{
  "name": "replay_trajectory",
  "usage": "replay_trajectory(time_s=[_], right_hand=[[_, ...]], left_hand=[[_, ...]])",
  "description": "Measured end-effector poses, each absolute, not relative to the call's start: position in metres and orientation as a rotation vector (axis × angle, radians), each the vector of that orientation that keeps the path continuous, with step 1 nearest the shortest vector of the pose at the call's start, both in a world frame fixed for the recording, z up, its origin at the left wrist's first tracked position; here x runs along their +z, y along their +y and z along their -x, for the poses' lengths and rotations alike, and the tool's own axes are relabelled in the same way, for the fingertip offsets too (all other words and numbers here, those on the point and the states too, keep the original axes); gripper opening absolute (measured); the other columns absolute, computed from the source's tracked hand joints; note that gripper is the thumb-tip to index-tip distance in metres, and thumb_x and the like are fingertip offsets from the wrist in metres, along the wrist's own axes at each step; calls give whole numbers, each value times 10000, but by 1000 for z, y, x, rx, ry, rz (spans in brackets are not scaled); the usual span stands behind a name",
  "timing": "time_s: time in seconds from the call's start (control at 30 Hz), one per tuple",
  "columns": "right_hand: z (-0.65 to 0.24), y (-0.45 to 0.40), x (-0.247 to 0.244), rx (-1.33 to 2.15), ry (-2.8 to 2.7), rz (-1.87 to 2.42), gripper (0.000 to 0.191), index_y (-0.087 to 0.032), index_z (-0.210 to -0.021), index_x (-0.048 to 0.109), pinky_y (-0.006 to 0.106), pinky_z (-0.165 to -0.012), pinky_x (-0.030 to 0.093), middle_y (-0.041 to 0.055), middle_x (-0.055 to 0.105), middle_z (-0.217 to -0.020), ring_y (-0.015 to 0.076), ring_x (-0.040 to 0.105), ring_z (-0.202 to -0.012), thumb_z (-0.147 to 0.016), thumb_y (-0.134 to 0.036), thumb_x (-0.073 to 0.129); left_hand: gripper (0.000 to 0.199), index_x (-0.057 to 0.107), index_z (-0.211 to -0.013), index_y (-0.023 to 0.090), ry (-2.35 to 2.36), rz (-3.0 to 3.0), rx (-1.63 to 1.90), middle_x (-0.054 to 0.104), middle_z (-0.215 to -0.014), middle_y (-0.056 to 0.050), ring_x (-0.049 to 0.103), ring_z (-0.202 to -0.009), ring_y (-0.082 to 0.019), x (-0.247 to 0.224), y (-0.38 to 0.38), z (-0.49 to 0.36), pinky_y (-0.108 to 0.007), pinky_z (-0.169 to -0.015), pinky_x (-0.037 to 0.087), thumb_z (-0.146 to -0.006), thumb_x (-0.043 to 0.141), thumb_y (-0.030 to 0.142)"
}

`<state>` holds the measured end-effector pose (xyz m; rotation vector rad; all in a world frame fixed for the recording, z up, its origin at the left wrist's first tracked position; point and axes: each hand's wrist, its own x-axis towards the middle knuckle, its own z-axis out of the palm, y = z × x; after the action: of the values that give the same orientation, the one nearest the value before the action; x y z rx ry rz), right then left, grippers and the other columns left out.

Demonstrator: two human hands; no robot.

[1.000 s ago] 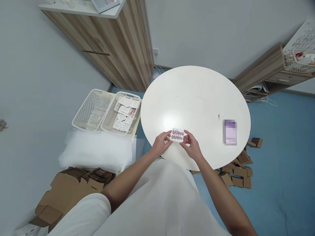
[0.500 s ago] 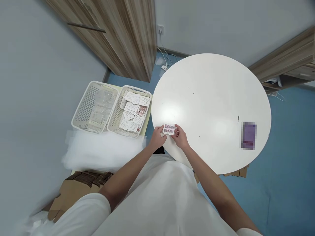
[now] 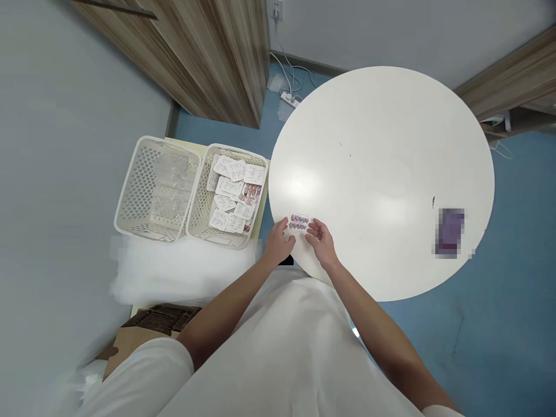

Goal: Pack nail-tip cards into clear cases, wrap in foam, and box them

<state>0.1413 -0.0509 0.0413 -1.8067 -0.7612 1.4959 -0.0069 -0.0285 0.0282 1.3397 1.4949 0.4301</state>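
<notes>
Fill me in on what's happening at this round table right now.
A person in white sleeves holds a small card of purple press-on nails over the near-left edge of the round white table. The left hand grips its left end; the right hand is at its right end, fingers loosely curled. To the left stand two white baskets: one holds similar cards, the other clear packets. A blurred purple item lies on the table's right side.

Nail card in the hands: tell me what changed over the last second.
The nail card moved left, from well inside the round table to its left edge, nearer the right-hand basket. The left hand still pinches it; the right hand has loosened, fingers spread beside it. The baskets' contents look unchanged.
</notes>
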Motion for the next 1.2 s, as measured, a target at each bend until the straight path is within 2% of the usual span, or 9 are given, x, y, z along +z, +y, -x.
replay_trajectory(time_s=[0.13, 0.4, 0.77, 1.2], right_hand=[[-134, -49, 44, 1529, -689, 1750, 532, -264, -1218, 381, 419, -929, 410, 88, 438, -1273, 199, 459, -1137, -716, -263, 557], [-129, -12, 37, 1523, -726, 1652, 555, -257, -1234, 359, 428, -957, 383, 83, 433, -1297, 205, 444, -1164, -716, -267, 555], [-128, -6, 12, 1368, -906, 1658, 550, -239, -1241, 338, 368, -761, 491, 116, 475, -1247, 198, 523, -1015, -726, -279, 527], [-127, -7, 12, 1302, -1048, 1702, 530, -243, -1230, 325, 340, -749, 514, 104, 465, -1250, 179, 531, -987, -731, -253, 503]], left_hand=[[602, 358, -1291, 195, 1452, -1286, 475, 437, -1264, -106, 460, -1126, -220, 31, -23, 5, -396, -935, 405, -710, 493, 117], [623, 366, -1292, 183, 1476, -1275, 528, 430, -1289, -102, 449, -1148, -222, 26, 13, 9, -404, -975, 378, -690, 490, 83], [566, 409, -1254, 208, 1513, -1401, 559, 499, -1218, -68, 502, -1062, -186, 23, 29, 15, -351, -910, 427, -706, 472, 80], [570, 411, -1249, 202, 1533, -1433, 599, 502, -1223, -63, 488, -1091, -196, 21, 24, 12, -359, -928, 419, -697, 486, 85]])
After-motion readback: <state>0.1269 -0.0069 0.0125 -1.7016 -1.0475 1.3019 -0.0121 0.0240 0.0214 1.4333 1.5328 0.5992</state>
